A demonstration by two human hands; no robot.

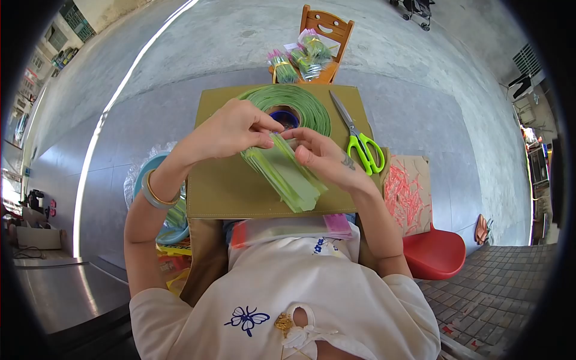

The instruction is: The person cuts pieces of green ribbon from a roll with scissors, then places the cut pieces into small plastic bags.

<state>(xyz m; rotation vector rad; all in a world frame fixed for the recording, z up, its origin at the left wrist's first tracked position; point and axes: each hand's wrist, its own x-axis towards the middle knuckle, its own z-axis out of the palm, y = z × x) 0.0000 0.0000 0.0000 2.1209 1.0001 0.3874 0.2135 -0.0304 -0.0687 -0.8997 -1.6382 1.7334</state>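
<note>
A stack of flat light-green strips, seemingly plastic, hangs tilted over the olive work board. My left hand pinches its top end between thumb and fingers. From the other side, my right hand has curled fingers at the same top end, with the thumb along the right edge. Whatever lies between the fingertips is too small to make out. Just behind the hands lies a large coil of green ribbon with a dark blue centre. Scissors with bright green handles lie to the right of my right hand.
Tied green-and-pink bundles sit on a wooden chair beyond the board. Red-pink scraps cover cardboard above a red seat at right. A blue tub stands at left. A clear plastic packet rests on my lap.
</note>
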